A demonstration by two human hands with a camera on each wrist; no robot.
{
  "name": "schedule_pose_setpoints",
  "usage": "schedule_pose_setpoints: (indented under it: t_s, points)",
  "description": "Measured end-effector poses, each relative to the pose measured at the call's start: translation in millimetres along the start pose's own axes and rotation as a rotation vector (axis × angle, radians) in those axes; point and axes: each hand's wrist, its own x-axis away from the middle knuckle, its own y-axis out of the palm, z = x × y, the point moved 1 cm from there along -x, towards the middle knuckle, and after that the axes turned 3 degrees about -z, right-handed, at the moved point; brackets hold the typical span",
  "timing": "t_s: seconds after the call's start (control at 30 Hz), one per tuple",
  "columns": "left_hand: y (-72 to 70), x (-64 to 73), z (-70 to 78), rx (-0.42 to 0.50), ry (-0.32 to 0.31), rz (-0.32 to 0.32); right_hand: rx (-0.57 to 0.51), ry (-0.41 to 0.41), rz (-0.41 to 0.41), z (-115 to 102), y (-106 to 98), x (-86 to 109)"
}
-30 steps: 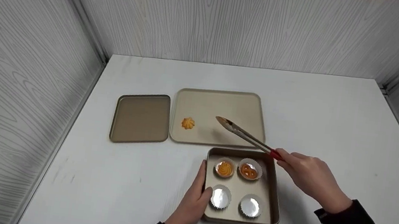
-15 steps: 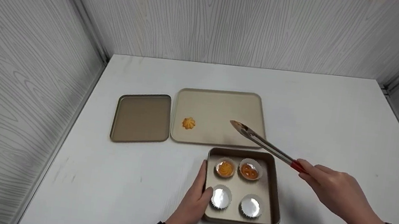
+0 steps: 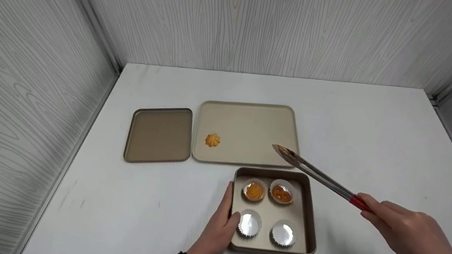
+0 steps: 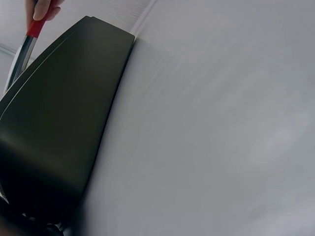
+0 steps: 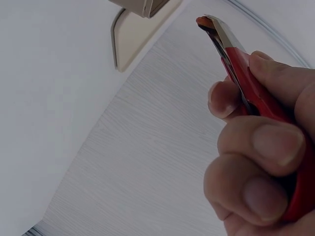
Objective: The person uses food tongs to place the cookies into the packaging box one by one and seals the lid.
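Note:
My left hand [image 3: 213,234] grips the left wall of a deep square baking pan [image 3: 300,249], thumb over the rim. In it sit a paper cup with a swirled cookie [image 3: 254,191], one with a pretzel-shaped cookie [image 3: 281,194], and two silvery cups [image 3: 249,224] with nothing in them. Red-handled metal tongs [image 3: 323,178] are held in my right hand [image 3: 415,236], raised to the right of the pan. Something orange-brown [image 5: 205,21] shows between the tong tips; I cannot tell its kind. The left wrist view has the pan's dark outer wall [image 4: 69,98].
Behind the pan lies a wide, shallow beige tray [image 3: 248,123] with one star-shaped piped cookie [image 3: 212,140] near its left end. A smaller brown tray [image 3: 159,135] stands to its left. Wood-grain panels [image 3: 238,25] enclose the white table at the back and sides.
My right hand and the tongs have moved right and toward me, the tips shifting from over the beige tray's middle to its front right corner. The left hand and pan have stayed put.

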Motion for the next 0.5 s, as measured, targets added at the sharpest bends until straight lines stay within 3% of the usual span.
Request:
schedule_pose_setpoints:
  t_s: [0.5]
  points:
    - [-1.0, 1.0, 3.0, -0.001, -0.025, -0.001, -0.002, 0.009, -0.027, -7, -32, 15.5]
